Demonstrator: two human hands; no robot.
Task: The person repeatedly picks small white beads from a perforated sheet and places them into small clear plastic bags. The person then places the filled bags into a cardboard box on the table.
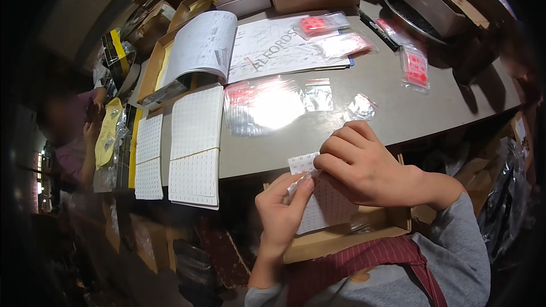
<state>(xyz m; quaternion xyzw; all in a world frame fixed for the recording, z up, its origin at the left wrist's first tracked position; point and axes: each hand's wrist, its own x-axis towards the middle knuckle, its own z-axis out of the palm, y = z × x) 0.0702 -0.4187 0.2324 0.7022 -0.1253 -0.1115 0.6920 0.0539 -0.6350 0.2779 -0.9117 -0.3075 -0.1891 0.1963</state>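
At five o'clock, the left hand (283,206) pinches clear plastic (300,182); the right hand (363,166) overlaps a printed sheet (324,207), its hold too hidden to tell.

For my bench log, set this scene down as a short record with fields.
Left hand: pinching at the upper edge of a white sheet with small printed marks
Right hand: fingertips at that same edge; exact grip hidden
Below the sheet: open cardboard box
Table, left: two banded stacks of printed sheets, one large, one small
Table, middle: row of clear bags, overlapping
Table, far right: black marker, packet with red contents
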